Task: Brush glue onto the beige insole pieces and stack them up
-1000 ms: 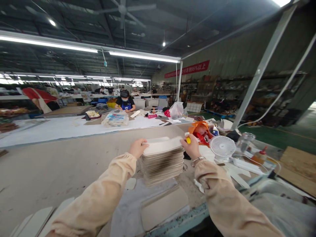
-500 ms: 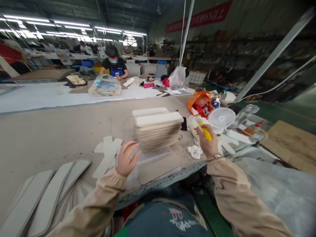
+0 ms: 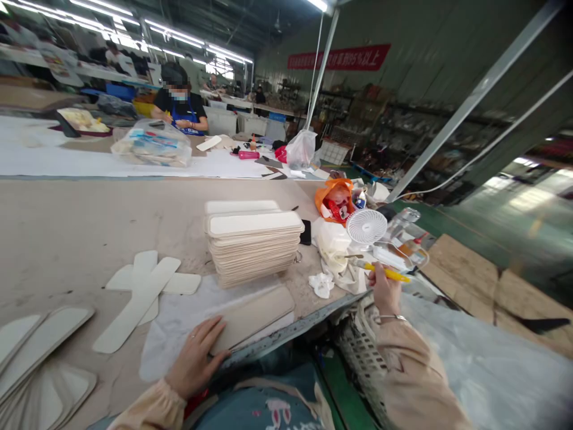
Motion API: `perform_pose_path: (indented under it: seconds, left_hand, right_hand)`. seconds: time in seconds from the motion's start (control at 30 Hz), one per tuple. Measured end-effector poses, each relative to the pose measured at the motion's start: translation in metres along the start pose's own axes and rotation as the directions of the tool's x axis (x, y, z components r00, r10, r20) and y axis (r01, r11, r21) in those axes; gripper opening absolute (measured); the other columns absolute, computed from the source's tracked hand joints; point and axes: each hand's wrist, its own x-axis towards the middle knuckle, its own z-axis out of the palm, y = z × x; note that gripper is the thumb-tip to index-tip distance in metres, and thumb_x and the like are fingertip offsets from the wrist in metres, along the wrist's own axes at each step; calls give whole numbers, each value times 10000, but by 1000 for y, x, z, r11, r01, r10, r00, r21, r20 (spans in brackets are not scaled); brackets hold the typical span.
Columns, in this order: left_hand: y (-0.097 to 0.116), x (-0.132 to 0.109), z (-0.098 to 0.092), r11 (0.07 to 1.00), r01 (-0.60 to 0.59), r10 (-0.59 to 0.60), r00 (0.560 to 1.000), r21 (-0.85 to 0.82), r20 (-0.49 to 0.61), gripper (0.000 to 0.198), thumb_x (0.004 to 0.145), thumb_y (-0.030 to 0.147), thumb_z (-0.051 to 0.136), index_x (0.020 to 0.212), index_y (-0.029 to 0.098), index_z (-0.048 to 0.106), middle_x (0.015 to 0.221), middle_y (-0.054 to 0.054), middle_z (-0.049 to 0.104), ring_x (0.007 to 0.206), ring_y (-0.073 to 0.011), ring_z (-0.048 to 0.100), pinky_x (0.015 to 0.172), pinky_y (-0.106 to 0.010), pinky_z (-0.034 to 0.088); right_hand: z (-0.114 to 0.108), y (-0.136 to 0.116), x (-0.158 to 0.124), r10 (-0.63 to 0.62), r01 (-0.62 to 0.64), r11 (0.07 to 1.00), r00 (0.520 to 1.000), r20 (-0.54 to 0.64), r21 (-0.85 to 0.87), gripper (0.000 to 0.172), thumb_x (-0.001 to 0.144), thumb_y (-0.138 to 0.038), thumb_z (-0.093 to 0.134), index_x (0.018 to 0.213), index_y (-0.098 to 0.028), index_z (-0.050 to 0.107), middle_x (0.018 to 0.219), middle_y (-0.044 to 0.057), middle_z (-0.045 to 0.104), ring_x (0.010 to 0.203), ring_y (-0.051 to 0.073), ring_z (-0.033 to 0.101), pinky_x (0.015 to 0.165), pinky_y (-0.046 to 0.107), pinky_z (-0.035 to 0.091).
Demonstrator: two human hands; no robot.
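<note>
Lowered from the air left of the stack [image 3: 257, 258], the left hand [image 3: 194, 358] now rests on the tan panel [image 3: 262, 312] by the table's [image 3: 67, 239] near edge. Over the same half second, the right hand [image 3: 385, 291] has shifted rightward past the fan [image 3: 367, 227], and the yellow tool [image 3: 396, 275] in it has swung closer to level.

Back upward, the left hand reaches forward and right over the panel's left end; its fingers lie close together, slightly bent, with the thumb held apart nearer the edge. How hard it presses, I cannot tell. The right forearm rises from the lower right, bracelet [image 3: 390, 318] at the wrist, and thumb and fingers pinch the tool, its thin end pointing left.

Under the panel lies a pale sheet [image 3: 163, 340]. Just beyond stands the stack, with crossed strips [image 3: 134, 313] to its left and a crumpled tissue [image 3: 321, 285] to its right
</note>
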Motion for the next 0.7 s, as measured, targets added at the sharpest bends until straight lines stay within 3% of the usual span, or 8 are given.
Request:
perform_pose_path:
  seconds: [0.1, 0.27, 0.5, 0.7]
  left_hand:
    - [3, 0, -2, 1000, -16, 16, 999, 11, -29, 524, 822, 380, 628, 1299, 195, 516, 1280, -147, 582, 1154, -281, 561, 946, -428, 515]
    - [4, -1, -4, 999, -23, 24, 1000, 28, -6, 573, 814, 381, 636, 1342, 220, 483, 1302, -140, 575, 1177, -281, 554, 966, -412, 505]
    - [6, -3, -5, 999, 34, -34, 998, -9, 44, 631, 795, 409, 631, 1377, 243, 453, 1317, -140, 563, 1201, -300, 538, 997, -426, 479]
    - [14, 0, -10, 993, 109, -107, 993, -38, 49, 682, 778, 383, 620, 1404, 213, 408, 1321, -157, 525, 1216, -312, 507, 1011, -439, 463]
  right_hand:
    - [4, 6, 17, 11, -4, 986, 999, 43, -166, 541, 795, -684, 453, 794, -169, 618, 532, -4, 559, 451, 140, 511, 512, 281, 431]
    - [25, 17, 36, 6, 91, 886, 978, 209, -455, 577, 824, -690, 363, 694, -198, 633, 533, 48, 618, 546, 204, 601, 613, 322, 438]
    - [59, 35, 48, 42, 121, 859, 952, 304, -498, 468, 757, -636, 491, 581, -228, 639, 539, 70, 652, 583, 244, 620, 589, 328, 411]
    - [51, 41, 55, 41, 85, 863, 971, 236, -499, 548, 777, -669, 422, 527, -224, 622, 501, 98, 634, 536, 245, 600, 538, 335, 398]
